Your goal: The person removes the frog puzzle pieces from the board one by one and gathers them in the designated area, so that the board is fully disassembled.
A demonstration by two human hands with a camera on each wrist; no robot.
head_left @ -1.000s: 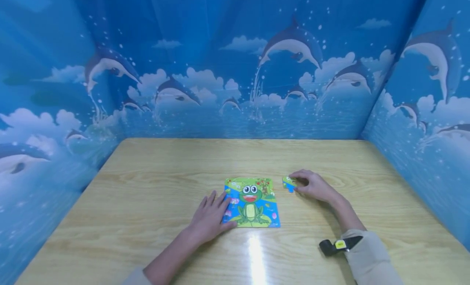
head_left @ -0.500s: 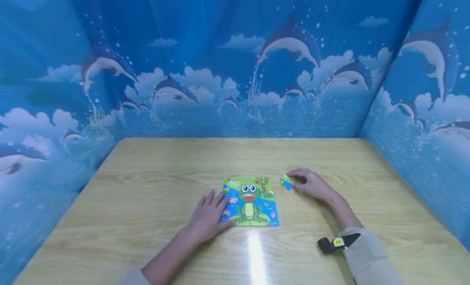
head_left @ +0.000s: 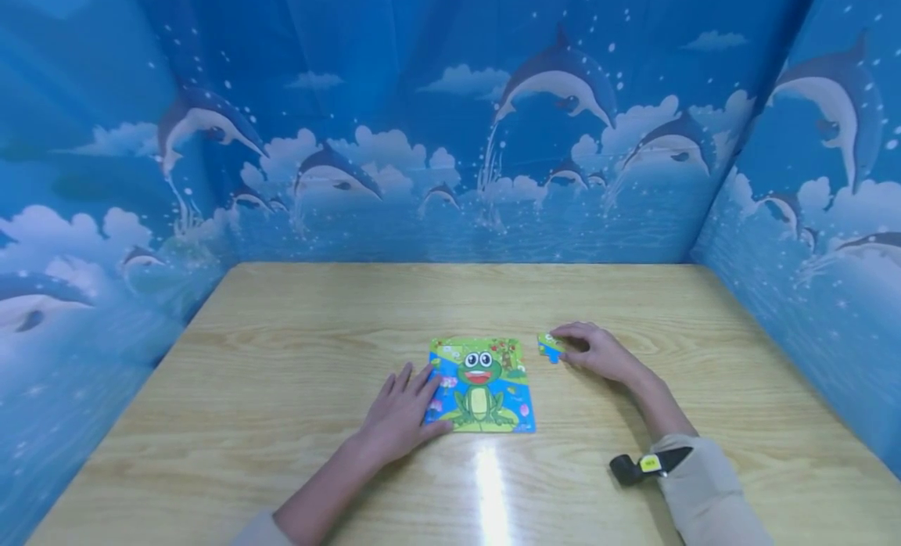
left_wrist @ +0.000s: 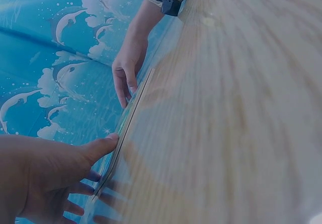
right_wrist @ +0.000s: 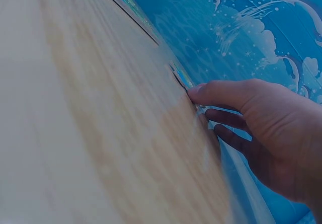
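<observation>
Right grip (head_left: 598, 354): thumb and fingers pinch the puzzle piece (head_left: 547, 348), which projects from the fingertips toward the frog puzzle (head_left: 479, 389). Its tab points to the near side, outside the pinch. Left grip (head_left: 399, 413): fingers spread, resting at the left margin of the frog puzzle, thumb at its near edge. The frog puzzle lies flat on the desk (head_left: 324, 358), between the two grips, near the puzzle piece but apart from it. Handling (estimated): light, stiff thin board; the printed face may be slippery, the tab liable to bend. Hold by opposite edges, clear of the tab. Container: cannot tell whether a shallow tray underlies the frog puzzle.
</observation>
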